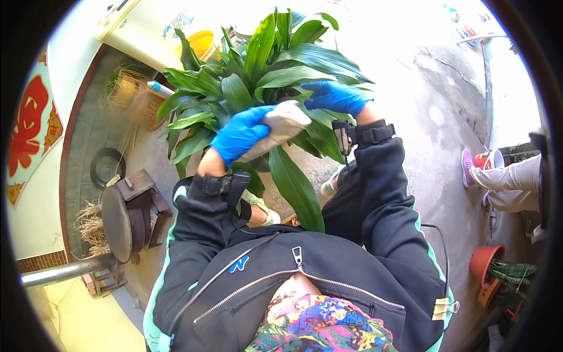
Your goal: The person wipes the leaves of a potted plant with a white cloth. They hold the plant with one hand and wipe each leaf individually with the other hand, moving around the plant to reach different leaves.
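A large potted-type plant with long, broad green leaves (237,92) stands before me. My left hand (242,136), in a blue glove, grips a pale, crumpled cloth or soft packet (281,123) over the leaves. At the plant's right side is my right hand (338,99), also in a blue glove. Its fingers reach in among the leaves, and whether they hold one is unclear. One long leaf (294,189) hangs down towards my lap between my knees. The base of the plant is mostly hidden by foliage.
A yellow basin (201,44) stands behind the plant. On the left are a round wooden stool (118,223), a black tyre (107,167) and a metal pipe (68,269). At right, another person's legs (510,176) are beside a bucket (489,159); a red-brown plant pot (486,264) lies lower.
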